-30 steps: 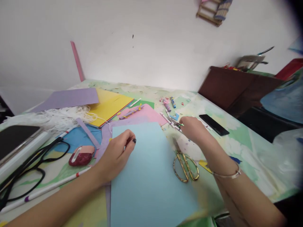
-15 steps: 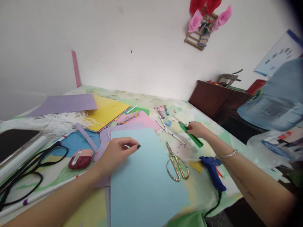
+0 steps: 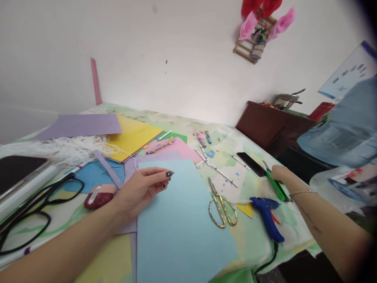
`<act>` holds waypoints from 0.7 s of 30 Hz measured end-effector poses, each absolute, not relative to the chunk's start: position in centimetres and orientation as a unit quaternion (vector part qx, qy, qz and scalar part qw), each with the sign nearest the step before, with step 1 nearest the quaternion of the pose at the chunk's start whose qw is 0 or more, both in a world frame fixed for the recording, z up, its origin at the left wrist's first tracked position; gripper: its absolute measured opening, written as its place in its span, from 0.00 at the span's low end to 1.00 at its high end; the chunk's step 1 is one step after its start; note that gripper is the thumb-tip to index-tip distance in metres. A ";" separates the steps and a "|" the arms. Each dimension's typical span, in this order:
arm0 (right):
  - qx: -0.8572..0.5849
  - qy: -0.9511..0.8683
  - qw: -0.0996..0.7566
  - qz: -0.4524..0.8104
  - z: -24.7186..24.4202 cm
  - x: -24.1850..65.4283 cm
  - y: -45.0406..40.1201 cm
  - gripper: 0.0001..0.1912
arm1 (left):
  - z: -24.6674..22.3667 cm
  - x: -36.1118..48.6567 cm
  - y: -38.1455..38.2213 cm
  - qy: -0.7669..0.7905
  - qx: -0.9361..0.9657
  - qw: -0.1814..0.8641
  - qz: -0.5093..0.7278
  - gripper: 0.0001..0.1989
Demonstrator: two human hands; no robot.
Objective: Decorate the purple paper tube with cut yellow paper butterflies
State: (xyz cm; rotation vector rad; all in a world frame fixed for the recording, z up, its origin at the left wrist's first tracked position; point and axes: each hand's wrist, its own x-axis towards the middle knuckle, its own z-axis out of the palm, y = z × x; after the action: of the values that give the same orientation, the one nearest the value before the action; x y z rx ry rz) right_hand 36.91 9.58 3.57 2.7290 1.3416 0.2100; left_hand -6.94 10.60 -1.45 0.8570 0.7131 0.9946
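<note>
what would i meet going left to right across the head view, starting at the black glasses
Black-framed glasses → pink and dark-red rounded earbud case → the person's left hand → gold-handled metal scissors → flat black phone → green craft knife at the right hand

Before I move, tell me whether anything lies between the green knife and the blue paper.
Yes: the scissors, at the right edge of the paper, and the yellow scrap just beyond them, toward the knife at the right hand. The glue gun lies close by, nearer the person.
</note>
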 end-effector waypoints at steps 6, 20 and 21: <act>0.847 0.520 0.102 0.045 4.8 29.5 10.3 0.14 | -1.3 -6.8 10.6 0.321 0.336 0.752 0.467 0.08; 0.707 0.689 0.139 -0.071 -0.3 17.8 4.3 0.17 | -1.2 -6.9 10.6 0.244 0.308 0.762 0.515 0.05; 0.711 0.685 0.139 -0.072 -0.4 18.1 4.5 0.16 | -1.1 -6.8 10.6 0.239 0.309 0.764 0.514 0.04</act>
State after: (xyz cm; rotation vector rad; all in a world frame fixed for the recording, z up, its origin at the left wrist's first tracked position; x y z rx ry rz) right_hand 18.07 4.47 -0.40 2.0563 1.9802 -0.2080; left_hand -6.85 10.57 -1.14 0.6719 0.5190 1.1178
